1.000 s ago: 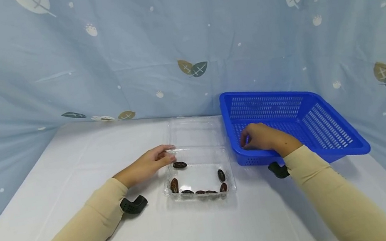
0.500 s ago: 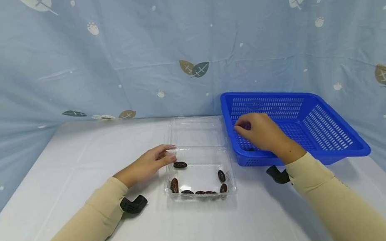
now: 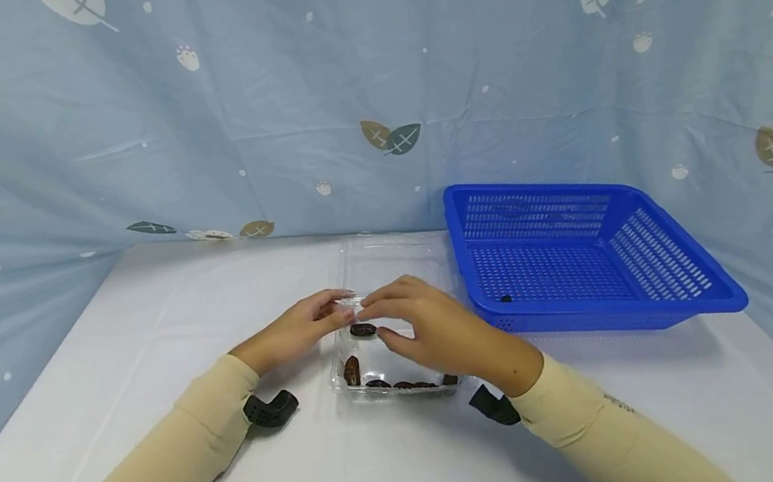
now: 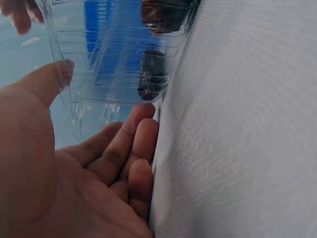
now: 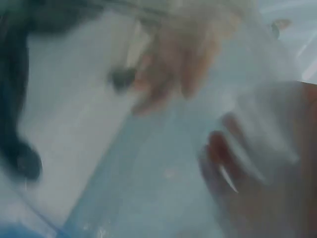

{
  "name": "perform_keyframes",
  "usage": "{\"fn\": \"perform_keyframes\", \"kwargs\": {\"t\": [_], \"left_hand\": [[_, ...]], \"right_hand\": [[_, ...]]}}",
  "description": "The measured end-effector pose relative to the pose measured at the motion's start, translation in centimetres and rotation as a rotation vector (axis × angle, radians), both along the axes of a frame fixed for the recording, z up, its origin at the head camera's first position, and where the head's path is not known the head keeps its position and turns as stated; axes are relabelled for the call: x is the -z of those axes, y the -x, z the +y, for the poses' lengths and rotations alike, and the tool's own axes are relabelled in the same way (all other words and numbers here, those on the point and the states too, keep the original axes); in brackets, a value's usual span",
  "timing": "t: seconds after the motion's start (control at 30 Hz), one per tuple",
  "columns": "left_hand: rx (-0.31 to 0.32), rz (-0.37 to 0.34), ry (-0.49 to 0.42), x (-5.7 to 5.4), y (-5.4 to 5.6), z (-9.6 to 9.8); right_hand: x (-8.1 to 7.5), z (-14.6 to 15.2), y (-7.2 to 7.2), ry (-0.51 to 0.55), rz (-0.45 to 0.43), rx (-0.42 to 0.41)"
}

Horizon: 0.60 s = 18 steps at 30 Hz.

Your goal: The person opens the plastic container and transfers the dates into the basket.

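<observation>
My left hand (image 3: 294,329) grips the left corner of a clear plastic box (image 3: 403,348), thumb at its rim and fingers outside; in the left wrist view the thumb (image 4: 62,74) overlaps the plastic wall. My right hand (image 3: 438,330) is over the box, thumb and fingers apart and pointing left; I cannot tell if something is held beneath them. A dark date (image 3: 363,330) lies in the box near both hands. A brown date (image 3: 351,370) is at the left wall and several more line the front. The right wrist view is blurred.
A blue slotted basket (image 3: 602,308) stands to the right, with a small dark piece (image 3: 505,299) inside near its front left. The box's clear lid (image 3: 396,252) lies open behind it. A blue leaf-patterned curtain (image 3: 255,85) hangs behind the white table (image 3: 280,477).
My right hand has left the basket, rising and then moving left over the plastic box. It now covers the box's right side. My left hand stays at the box's corner.
</observation>
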State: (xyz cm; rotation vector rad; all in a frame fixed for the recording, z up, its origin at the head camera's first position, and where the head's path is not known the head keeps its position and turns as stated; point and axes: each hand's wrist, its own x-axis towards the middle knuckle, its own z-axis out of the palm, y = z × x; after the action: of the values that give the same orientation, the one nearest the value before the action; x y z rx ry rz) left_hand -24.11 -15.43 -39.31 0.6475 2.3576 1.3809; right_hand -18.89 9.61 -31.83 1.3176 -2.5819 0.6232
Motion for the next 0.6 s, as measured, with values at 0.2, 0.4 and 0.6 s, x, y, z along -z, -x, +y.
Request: {"fn": "perform_keyframes", "kwargs": {"t": [0.2,0.4,0.6], "left_hand": [[-0.019,-0.004,0.041,-0.3,-0.1,0.3],[-0.023,0.002,0.038,-0.2,-0.1,0.2],[-0.015,0.005,0.039,0.1,0.0,0.0]], "right_hand": [[1.7,-1.1,-0.2,-0.109,-0.102,-0.062],[2.5,-1.2,-0.1,-0.186,-0.112,-0.076],[3.0,-1.4,0.0,-0.198,-0.134,-0.104]]}}
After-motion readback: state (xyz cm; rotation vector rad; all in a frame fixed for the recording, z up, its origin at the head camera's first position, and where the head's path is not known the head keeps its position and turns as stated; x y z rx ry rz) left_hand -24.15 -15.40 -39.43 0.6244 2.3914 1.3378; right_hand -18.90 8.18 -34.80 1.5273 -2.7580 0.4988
